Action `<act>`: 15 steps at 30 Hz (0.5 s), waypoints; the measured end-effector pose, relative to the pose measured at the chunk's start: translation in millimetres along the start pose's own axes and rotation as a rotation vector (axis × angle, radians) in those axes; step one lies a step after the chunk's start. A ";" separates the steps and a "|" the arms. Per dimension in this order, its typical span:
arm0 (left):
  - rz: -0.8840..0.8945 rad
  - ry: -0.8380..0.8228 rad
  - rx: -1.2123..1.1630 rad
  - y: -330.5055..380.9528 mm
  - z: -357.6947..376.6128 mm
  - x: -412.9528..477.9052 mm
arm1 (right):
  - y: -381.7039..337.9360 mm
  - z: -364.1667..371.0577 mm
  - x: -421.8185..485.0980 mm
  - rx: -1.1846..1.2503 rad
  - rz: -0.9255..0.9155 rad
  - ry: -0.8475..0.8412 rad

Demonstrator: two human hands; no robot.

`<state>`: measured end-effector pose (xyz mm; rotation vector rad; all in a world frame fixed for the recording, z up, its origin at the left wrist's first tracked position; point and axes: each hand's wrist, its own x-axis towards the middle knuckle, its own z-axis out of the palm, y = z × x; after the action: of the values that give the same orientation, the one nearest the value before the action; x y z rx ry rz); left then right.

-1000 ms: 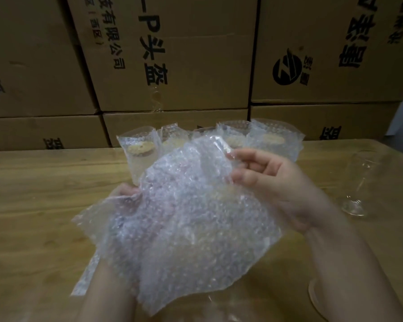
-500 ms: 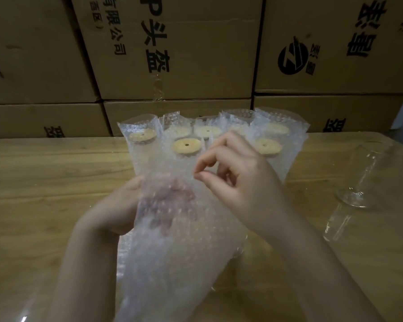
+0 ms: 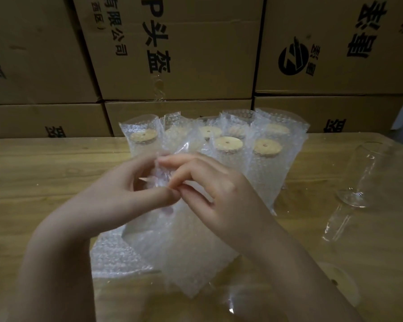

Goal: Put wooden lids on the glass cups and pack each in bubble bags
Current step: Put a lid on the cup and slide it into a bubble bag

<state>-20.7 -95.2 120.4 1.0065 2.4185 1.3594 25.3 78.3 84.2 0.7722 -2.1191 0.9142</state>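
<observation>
Hands meet over the middle of the table [image 3: 44,177], and both work on one bubble bag [image 3: 184,247]. The left hand [image 3: 116,194] pinches the upper edge of the bag between thumb and fingers. The right hand [image 3: 209,189] pinches the same edge from the other side, its fingertips touching those of the left. I judge that this double pinch serves to rub the two layers apart, so that the mouth opens for a cup. The edge is blurred between the fingers, so I cannot say if the mouth is already parted.

The rest of the bag hangs down toward the person, and its lower part lies over a flat bubble sheet [image 3: 112,256], probably a spare bag kept near for later. Behind the hands the packed cups [image 3: 265,173] stand upright in their bags, close together. A wooden lid [image 3: 228,143] shows at the open top of each one that I can make out. They are set at the back, I think, to be out of the way of the hands. One bare glass cup [image 3: 358,177] waits at the right, well apart from them. Cardboard boxes [image 3: 184,43] make a wall behind the table.
</observation>
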 end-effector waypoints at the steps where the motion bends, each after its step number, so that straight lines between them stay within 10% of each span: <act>1: -0.018 0.053 0.082 0.0 -0.7 -0.6 | -0.2 1.0 -0.3 -0.027 -0.005 -0.019; 15: -0.144 0.725 0.546 -28.4 -26.2 -7.8 | -10.5 6.9 0.7 -0.315 0.083 -0.329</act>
<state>-40.3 -128.0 110.8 0.4263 3.4455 1.1687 30.0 66.7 85.1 0.7112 -2.5195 0.4971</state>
